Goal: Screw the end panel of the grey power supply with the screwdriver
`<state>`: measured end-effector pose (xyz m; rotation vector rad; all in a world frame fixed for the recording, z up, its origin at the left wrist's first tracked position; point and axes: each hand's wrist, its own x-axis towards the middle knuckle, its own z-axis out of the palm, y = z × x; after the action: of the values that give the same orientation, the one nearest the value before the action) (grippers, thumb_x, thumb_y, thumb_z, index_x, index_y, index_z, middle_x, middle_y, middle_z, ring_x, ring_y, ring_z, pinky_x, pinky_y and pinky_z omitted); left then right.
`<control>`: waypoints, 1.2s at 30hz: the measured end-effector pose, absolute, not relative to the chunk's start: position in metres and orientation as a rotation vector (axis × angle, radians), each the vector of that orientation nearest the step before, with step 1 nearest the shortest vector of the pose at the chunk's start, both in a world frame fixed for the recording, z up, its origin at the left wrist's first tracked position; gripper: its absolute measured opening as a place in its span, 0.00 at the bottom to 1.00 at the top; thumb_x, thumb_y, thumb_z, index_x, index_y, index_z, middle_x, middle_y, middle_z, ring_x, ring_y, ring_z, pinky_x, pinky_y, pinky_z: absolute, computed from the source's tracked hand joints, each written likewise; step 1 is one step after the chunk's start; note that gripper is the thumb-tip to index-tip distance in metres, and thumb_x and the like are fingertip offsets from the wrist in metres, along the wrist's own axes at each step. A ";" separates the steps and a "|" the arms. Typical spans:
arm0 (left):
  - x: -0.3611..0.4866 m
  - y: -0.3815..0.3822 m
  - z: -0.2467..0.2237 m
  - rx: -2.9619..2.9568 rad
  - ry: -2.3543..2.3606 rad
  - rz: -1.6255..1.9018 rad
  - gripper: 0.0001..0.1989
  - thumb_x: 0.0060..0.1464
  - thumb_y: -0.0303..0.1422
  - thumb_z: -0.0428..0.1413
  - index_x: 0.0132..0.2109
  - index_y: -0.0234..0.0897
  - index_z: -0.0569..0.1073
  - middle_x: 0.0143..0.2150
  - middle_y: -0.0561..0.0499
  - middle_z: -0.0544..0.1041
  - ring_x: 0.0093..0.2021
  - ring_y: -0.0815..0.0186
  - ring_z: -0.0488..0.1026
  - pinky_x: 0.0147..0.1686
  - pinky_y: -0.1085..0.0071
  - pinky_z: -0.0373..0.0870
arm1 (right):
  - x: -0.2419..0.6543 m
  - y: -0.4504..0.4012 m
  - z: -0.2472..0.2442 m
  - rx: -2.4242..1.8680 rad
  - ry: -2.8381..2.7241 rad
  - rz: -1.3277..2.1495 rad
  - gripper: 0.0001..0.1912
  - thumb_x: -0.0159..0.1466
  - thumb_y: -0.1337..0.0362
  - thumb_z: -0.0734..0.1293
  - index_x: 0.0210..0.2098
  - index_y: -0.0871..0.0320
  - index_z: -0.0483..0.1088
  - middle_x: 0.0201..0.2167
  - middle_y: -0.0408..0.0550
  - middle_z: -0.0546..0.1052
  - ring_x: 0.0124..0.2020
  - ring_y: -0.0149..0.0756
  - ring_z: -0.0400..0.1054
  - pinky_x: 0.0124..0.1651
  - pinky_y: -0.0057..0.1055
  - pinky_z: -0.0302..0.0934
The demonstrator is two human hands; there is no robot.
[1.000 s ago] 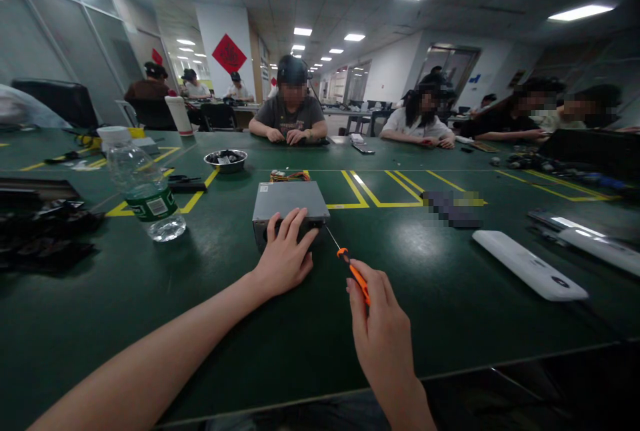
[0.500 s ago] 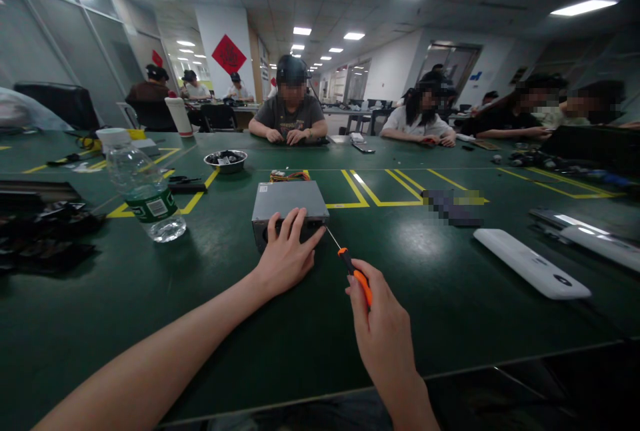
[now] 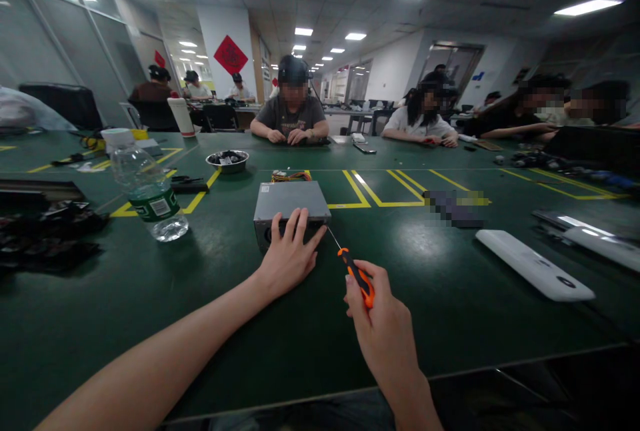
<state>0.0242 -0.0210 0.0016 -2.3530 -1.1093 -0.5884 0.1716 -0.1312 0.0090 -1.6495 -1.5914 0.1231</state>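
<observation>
A grey metal computer power supply (image 3: pixel 290 199) sits on the green table, with red, yellow and black cables (image 3: pixel 295 176) behind it. My left hand (image 3: pixel 285 257) rests against its near side and top edge, fingers spread out. In my right hand (image 3: pixel 383 324) is an orange and black screwdriver (image 3: pixel 356 276), gripped by the handle. Its thin shaft slants up and left to the power supply's near right corner, close to my left forefinger. Whether the tip sits in a screw is too small to make out.
A water bottle (image 3: pixel 155 197) stands to the left, near dark parts (image 3: pixel 50 237). Behind is a metal bowl (image 3: pixel 227 168) of small items. A long white device (image 3: pixel 535 265) lies at right. Across the table (image 3: pixel 240 371) sits a person (image 3: pixel 290 111); others are nearby.
The screwdriver handle has turned slightly in my right fingers, showing more of its black side. My left hand stays on the power supply. The whole view has shifted a little.
</observation>
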 end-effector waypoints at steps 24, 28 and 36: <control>0.026 -0.021 0.002 -2.361 -1.109 -0.612 0.25 0.54 0.36 0.53 0.59 0.42 0.63 0.63 0.34 0.55 0.63 0.44 0.50 0.57 0.41 0.45 | 0.168 -0.129 0.014 -1.485 -1.718 -0.090 0.11 0.65 0.66 0.54 0.46 0.59 0.61 0.40 0.53 0.68 0.37 0.37 0.71 0.32 0.30 0.68; 0.026 -0.022 0.002 -2.357 -1.111 -0.606 0.26 0.54 0.37 0.53 0.59 0.42 0.62 0.63 0.34 0.56 0.63 0.44 0.50 0.57 0.41 0.45 | 0.171 -0.128 0.013 -1.462 -1.685 -0.048 0.10 0.66 0.65 0.54 0.45 0.59 0.61 0.38 0.51 0.70 0.37 0.36 0.71 0.35 0.31 0.68; 0.024 -0.021 0.002 -2.371 -1.104 -0.589 0.26 0.54 0.37 0.52 0.60 0.42 0.62 0.63 0.33 0.55 0.64 0.44 0.49 0.57 0.41 0.44 | 0.172 -0.137 0.013 -1.402 -1.597 -0.069 0.08 0.65 0.65 0.56 0.43 0.56 0.62 0.36 0.48 0.71 0.36 0.33 0.70 0.37 0.30 0.66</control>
<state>0.0240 -0.0214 0.0021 -2.3711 -1.1036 -0.5889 0.1716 -0.1366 0.0134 -1.4023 -1.5972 -0.0689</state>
